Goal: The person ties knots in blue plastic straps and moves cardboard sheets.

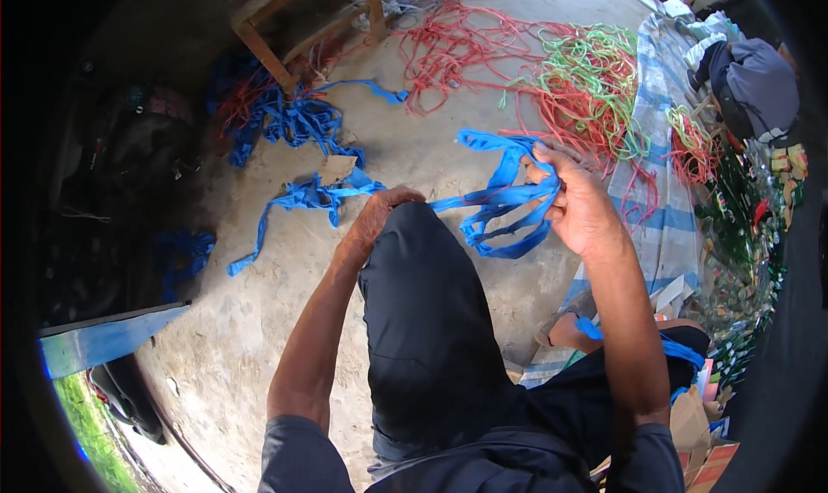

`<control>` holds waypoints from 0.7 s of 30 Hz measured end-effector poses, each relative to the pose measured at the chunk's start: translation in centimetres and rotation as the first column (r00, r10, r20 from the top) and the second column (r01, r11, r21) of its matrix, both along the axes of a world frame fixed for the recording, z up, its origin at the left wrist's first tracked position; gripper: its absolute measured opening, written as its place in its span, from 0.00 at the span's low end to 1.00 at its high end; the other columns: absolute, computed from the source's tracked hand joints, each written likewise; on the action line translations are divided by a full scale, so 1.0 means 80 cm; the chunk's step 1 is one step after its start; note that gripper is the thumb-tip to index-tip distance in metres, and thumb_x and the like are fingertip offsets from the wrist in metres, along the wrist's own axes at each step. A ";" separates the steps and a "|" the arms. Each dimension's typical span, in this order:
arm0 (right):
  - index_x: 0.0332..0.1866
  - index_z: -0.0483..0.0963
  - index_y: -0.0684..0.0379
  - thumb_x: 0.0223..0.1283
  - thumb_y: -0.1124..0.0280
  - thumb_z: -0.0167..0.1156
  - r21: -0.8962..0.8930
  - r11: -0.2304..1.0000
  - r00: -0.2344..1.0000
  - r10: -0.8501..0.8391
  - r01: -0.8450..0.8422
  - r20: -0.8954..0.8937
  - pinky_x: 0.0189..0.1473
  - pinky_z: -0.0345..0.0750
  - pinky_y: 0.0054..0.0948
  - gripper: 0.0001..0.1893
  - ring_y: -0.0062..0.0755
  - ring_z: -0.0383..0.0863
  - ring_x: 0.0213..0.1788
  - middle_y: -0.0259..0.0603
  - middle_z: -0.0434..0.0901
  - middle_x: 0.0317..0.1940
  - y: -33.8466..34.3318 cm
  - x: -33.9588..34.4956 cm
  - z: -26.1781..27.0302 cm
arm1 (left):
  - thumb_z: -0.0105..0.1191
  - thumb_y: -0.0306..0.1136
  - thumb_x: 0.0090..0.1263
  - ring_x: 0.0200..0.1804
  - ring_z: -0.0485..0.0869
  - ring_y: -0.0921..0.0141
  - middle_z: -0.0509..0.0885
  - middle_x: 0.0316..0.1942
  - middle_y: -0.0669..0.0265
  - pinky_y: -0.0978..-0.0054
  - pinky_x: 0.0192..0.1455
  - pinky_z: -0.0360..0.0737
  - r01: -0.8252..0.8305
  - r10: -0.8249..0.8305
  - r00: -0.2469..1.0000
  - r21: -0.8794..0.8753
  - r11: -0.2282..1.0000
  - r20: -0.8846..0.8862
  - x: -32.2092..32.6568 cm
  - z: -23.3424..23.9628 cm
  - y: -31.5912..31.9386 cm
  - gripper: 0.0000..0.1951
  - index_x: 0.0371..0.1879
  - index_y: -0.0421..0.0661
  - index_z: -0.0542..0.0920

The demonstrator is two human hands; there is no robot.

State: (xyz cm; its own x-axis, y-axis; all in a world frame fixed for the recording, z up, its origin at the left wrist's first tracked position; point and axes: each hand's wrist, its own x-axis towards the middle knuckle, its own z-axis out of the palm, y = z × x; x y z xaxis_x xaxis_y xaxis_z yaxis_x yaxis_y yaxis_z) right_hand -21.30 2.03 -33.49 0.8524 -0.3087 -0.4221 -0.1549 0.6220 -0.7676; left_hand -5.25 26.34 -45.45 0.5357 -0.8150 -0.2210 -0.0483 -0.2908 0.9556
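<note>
My right hand point(576, 198) is closed around several loose loops of a soft blue strip point(511, 250), which hang to the left of its fingers. From these loops one length runs left and passes behind my raised, dark-trousered knee point(414, 247). My left hand point(391, 202) is at the far side of that knee, with the strip running into it; its fingertips are hidden. Beyond my left hand, a crumpled blue tangle point(314, 195) trails over the concrete floor, with a piece of brown cardboard point(337, 169) on it.
A wooden stool point(265, 53) stands over more blue strips point(297, 118). Red strings point(453, 53) and green strings point(582, 59) lie tangled ahead. At right are a striped tarp point(660, 195), a heap of green glass bottles point(731, 215), a dark bundle point(763, 85) and torn cardboard point(689, 422).
</note>
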 end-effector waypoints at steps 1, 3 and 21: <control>0.44 0.77 0.59 0.65 0.63 0.63 0.002 1.000 1.000 -0.015 0.015 0.007 0.14 0.51 0.16 0.10 0.08 0.62 0.15 0.22 0.71 0.20 -0.002 -0.001 0.001 | 0.60 0.34 0.66 0.45 0.83 0.67 0.86 0.41 0.56 0.68 0.50 0.79 0.004 -0.005 0.998 0.019 1.000 0.055 -0.002 0.000 0.004 0.16 0.49 0.38 0.82; 0.45 0.77 0.59 0.66 0.63 0.63 -0.024 0.999 1.000 -0.025 0.024 -0.020 0.14 0.50 0.16 0.11 0.08 0.61 0.15 0.22 0.70 0.20 -0.002 -0.003 0.004 | 0.60 0.35 0.66 0.44 0.83 0.66 0.86 0.39 0.56 0.68 0.48 0.79 0.009 -0.013 0.994 0.037 0.999 0.107 -0.003 -0.004 0.014 0.14 0.45 0.38 0.83; 0.38 0.72 0.55 0.69 0.63 0.59 0.019 0.998 0.998 -0.061 0.062 -0.020 0.15 0.53 0.15 0.08 0.08 0.57 0.14 0.21 0.66 0.18 -0.030 -0.036 -0.008 | 0.53 0.21 0.60 0.40 0.82 0.51 0.83 0.36 0.53 0.61 0.41 0.79 -0.268 0.110 0.659 0.096 0.958 0.744 0.049 -0.106 0.123 0.10 0.40 0.43 0.80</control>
